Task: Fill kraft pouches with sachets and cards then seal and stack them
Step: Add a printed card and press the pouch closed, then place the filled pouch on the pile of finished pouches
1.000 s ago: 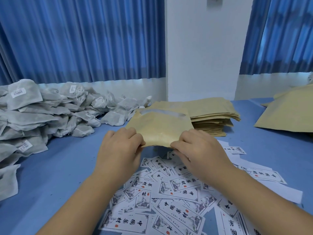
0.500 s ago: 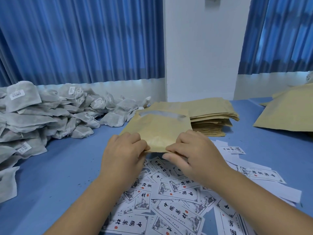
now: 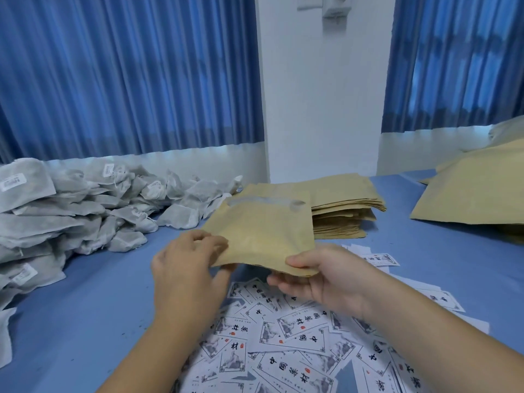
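Above cards [image 3: 286, 353], left hand [image 3: 184, 268] and right hand [image 3: 329, 282] pinch kraft pouch [image 3: 263, 231], mouth pointing away.

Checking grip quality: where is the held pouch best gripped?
At its near edge, from the person's side. The pouch is thin and flat, strip end away; pinching a near corner thumb-on-top, as the right hand does, likely leaves that end free.

On my feed, pleated blue curtains [image 3: 127, 75] hang on the left with daylight glowing through them, and a second blue curtain [image 3: 459, 61] hangs on the right. Between them stands a white pillar [image 3: 320, 109] with a small white fixture [image 3: 333, 7] near its top. A white wall strip [image 3: 184, 160] runs below the curtains, behind the blue tabletop [image 3: 71, 321].
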A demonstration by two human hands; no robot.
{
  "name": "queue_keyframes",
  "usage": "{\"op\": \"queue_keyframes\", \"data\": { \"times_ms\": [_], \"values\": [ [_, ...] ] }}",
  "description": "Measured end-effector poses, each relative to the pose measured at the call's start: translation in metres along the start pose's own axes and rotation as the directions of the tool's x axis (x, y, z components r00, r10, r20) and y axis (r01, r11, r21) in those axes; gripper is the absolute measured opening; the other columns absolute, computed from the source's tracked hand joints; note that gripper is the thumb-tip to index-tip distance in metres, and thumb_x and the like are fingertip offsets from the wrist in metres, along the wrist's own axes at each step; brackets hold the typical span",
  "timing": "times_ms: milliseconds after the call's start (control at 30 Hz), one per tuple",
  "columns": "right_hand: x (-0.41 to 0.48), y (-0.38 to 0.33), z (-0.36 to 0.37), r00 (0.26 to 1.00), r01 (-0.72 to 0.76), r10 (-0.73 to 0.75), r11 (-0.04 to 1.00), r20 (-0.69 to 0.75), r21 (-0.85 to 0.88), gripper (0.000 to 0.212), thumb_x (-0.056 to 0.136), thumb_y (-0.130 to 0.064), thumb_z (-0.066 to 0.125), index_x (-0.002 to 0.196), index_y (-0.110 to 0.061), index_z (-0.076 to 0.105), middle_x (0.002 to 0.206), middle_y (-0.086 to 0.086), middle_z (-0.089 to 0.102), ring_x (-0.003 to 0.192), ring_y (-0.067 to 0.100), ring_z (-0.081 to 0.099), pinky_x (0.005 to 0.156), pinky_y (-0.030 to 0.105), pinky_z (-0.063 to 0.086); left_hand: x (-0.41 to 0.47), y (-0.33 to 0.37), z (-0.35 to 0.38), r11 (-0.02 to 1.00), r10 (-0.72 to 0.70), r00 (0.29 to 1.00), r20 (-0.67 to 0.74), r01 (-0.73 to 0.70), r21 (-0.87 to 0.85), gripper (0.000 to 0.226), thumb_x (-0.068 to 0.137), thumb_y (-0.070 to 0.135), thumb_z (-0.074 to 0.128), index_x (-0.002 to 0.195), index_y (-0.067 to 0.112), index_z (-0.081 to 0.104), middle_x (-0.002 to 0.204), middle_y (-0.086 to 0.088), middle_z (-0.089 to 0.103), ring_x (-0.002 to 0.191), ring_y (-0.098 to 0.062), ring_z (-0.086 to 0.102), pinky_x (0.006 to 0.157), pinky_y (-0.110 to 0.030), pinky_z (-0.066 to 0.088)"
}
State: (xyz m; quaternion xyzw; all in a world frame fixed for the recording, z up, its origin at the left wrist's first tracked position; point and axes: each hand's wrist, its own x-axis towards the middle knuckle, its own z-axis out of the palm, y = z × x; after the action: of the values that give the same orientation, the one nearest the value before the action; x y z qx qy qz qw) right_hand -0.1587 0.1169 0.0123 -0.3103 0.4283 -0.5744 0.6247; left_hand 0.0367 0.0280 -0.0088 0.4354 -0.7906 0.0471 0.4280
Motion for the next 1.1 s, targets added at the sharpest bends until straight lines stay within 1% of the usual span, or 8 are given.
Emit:
{"op": "queue_keyframes", "data": {
  "times_ms": [133, 200, 300, 367, 500, 600, 900, 1100],
  "values": [
    [0.002, -0.003, 0.000, 0.986, 0.166, -0.166, 0.986, -0.005, 0.020, 0.037, 0.088, 0.015, 0.047, 0.118, -0.005, 0.054, 0.099, 0.018, 0.072, 0.087, 0.038, 0.071, 0.064, 0.035, 0.058, 0.001, -0.004, 0.001, 0.831, -0.391, 0.913, 0.120, 0.406, -0.380, 0.061, 0.072, 0.037, 0.078, 0.127, 0.032, 0.051, 0.121, 0.010, 0.044, 0.101, -0.006, 0.049, 0.084, -0.030, 0.040],
    [0.000, -0.008, -0.003, 0.979, 0.205, -0.205, 0.979, -0.023, 0.007, 0.037, 0.087, 0.015, 0.049, 0.116, -0.007, 0.056, 0.102, 0.017, 0.071, 0.087, 0.034, 0.071, 0.064, 0.035, 0.058, 0.005, -0.003, -0.002, 0.493, -0.540, 0.797, 0.270, 0.560, -0.666, 0.050, 0.086, 0.024, 0.069, 0.131, 0.028, 0.046, 0.120, 0.005, 0.053, 0.100, -0.007, 0.059, 0.078, -0.025, 0.043],
    [-0.003, -0.018, -0.007, 0.962, 0.269, -0.270, 0.963, -0.034, -0.032, 0.035, 0.088, 0.014, 0.048, 0.115, -0.006, 0.058, 0.102, 0.015, 0.072, 0.085, 0.029, 0.071, 0.063, 0.034, 0.058, 0.013, 0.005, -0.012, -0.230, -0.530, 0.643, 0.553, 0.518, -0.824, 0.020, 0.096, 0.015, 0.052, 0.115, 0.008, 0.052, 0.105, -0.016, 0.068, 0.093, -0.026, 0.071, 0.080, -0.036, 0.054],
    [-0.007, -0.023, -0.010, 0.953, 0.294, -0.298, 0.953, -0.054, -0.069, 0.035, 0.088, 0.013, 0.049, 0.115, -0.008, 0.058, 0.106, 0.014, 0.070, 0.088, 0.029, 0.070, 0.065, 0.035, 0.058, 0.017, 0.012, -0.019, -0.448, -0.446, 0.621, 0.644, 0.468, -0.762, 0.026, 0.098, 0.024, 0.052, 0.113, 0.002, 0.052, 0.105, -0.022, 0.070, 0.092, -0.031, 0.072, 0.081, -0.044, 0.058],
    [-0.024, -0.026, -0.023, 0.947, 0.310, -0.319, 0.941, -0.050, -0.133, 0.035, 0.089, 0.009, 0.051, 0.116, -0.012, 0.058, 0.112, 0.013, 0.068, 0.102, 0.036, 0.066, 0.075, 0.042, 0.059, 0.017, 0.030, -0.022, -0.414, -0.391, 0.601, 0.697, 0.562, -0.716, 0.026, 0.098, 0.025, 0.053, 0.107, 0.001, 0.060, 0.101, -0.014, 0.073, 0.085, -0.024, 0.074, 0.063, -0.037, 0.061],
    [-0.047, -0.032, -0.040, 0.950, 0.302, -0.311, 0.938, -0.030, -0.168, 0.032, 0.089, 0.008, 0.053, 0.114, -0.011, 0.058, 0.101, 0.010, 0.072, 0.088, 0.030, 0.070, 0.063, 0.034, 0.058, 0.015, 0.049, -0.017, -0.342, -0.366, 0.596, 0.715, 0.628, -0.699, 0.022, 0.101, 0.020, 0.047, 0.103, 0.005, 0.063, 0.088, -0.008, 0.076, 0.068, -0.021, 0.074, 0.048, -0.026, 0.057],
    [-0.127, -0.073, -0.115, 0.925, 0.350, -0.373, 0.911, -0.072, -0.220, 0.044, 0.080, 0.005, 0.065, 0.119, -0.008, 0.051, 0.098, 0.016, 0.072, 0.085, 0.035, 0.071, 0.062, 0.030, 0.057, 0.023, 0.159, 0.024, -0.375, -0.109, 0.596, 0.796, 0.716, -0.588, 0.012, 0.095, 0.014, 0.055, 0.102, 0.008, 0.062, 0.092, -0.009, 0.072, 0.060, -0.019, 0.072, 0.039, -0.018, 0.049],
    [-0.170, -0.104, -0.163, 0.867, 0.392, -0.437, 0.895, -0.242, -0.210, 0.035, 0.086, 0.012, 0.053, 0.115, -0.008, 0.050, 0.081, 0.013, 0.070, 0.077, 0.035, 0.072, 0.049, 0.025, 0.055, 0.035, 0.252, 0.065, -0.272, -0.002, 0.499, 0.867, 0.834, -0.481, 0.014, 0.093, 0.006, 0.056, 0.079, 0.008, 0.053, 0.054, -0.006, 0.054, 0.034, -0.008, 0.053, 0.033, -0.013, 0.041]
  ]
}}
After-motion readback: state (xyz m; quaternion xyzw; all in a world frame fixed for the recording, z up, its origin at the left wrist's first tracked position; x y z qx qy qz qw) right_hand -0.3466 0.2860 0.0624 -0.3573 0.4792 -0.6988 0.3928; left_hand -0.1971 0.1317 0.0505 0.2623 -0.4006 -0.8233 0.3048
